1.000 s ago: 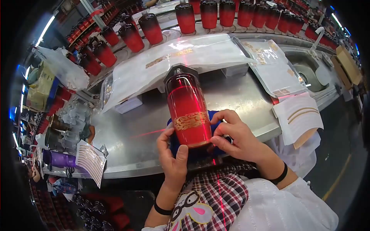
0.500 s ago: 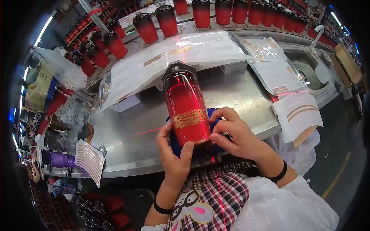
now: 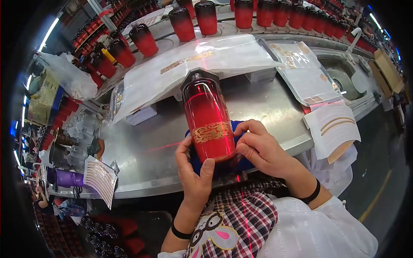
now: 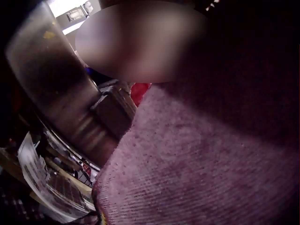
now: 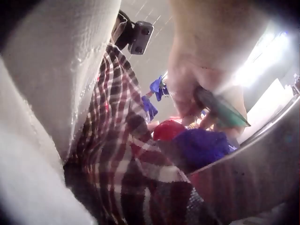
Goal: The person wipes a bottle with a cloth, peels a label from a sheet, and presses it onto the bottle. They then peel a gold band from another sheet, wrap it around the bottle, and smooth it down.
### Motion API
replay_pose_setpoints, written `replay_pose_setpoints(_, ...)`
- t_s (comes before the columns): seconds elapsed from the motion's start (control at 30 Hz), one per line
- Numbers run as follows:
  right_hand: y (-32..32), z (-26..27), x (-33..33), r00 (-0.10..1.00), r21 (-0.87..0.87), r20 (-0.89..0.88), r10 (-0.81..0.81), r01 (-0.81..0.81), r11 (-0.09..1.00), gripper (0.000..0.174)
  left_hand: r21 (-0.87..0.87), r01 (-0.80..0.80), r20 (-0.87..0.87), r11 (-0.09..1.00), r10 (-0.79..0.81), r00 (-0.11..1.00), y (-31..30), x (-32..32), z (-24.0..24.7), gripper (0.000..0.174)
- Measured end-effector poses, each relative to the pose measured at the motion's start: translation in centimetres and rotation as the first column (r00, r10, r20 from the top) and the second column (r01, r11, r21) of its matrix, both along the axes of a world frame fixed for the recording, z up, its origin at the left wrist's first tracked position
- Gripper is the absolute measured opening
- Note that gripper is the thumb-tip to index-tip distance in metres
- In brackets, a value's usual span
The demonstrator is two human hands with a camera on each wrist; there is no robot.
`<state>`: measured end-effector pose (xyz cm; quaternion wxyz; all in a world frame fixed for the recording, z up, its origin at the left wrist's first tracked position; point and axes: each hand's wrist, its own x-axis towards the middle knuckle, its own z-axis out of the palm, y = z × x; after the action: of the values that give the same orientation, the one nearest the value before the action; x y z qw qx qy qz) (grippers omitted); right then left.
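A red bottle [image 3: 208, 118] with a black shoulder and a gold patterned band lies tilted on a blue cloth [image 3: 241, 162], its neck pointing away. My left hand [image 3: 193, 178] holds it low on the left, fingers along its side and thumb at the base edge. At the lower right side, my right hand [image 3: 264, 150] has thumb and forefinger drawn together close to the bottle's base. In the right wrist view, a flat dark-green piece [image 5: 227, 110] sticks out from that hand's grip; the head view hides it. The left wrist view shows mostly sleeve and blur.
The steel table [image 3: 275, 103] carries a white film-covered tray [image 3: 236, 53] behind the bottle. Sheets of gold strips [image 3: 337, 129] hang at the right edge; another strip sheet [image 3: 101, 178] is at the left. Red-black bottles [image 3: 180, 23] line the conveyor behind. A sink [image 3: 344, 81] is far right.
My right thumb and forefinger have drawn closer together at the bottle's lower edge. The held bottle and left hand are nearly still. Bottles on the conveyor have shifted rightward.
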<state>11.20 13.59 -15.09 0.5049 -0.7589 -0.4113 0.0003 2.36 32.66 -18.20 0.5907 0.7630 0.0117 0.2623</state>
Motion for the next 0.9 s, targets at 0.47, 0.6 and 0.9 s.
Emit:
replay_pose_setpoints(0.47, -0.27, -0.01, -0.07, 0.994, 0.061, -0.102, 0.048, -0.042, 0.997, 0.033, 0.025, -0.008, -0.006, 1.000, 0.008, 1.000, -0.02, -0.01, 0.09, 0.067)
replay_pose_setpoints(0.6, -0.26, 0.26, -0.15, 0.994, 0.025, -0.100, 0.045, -0.042, 0.999, 0.029, 0.021, -0.010, -0.002, 1.000, 0.010, 1.000, 0.06, 0.04, -0.18, 0.067)
replay_pose_setpoints(0.9, -0.11, -0.05, -0.17, 0.999, -0.003, -0.048, 0.008, -0.008, 1.000, 0.018, 0.037, -0.015, -0.009, 0.999, 0.015, 1.000, 0.08, 0.00, -0.02, 0.067)
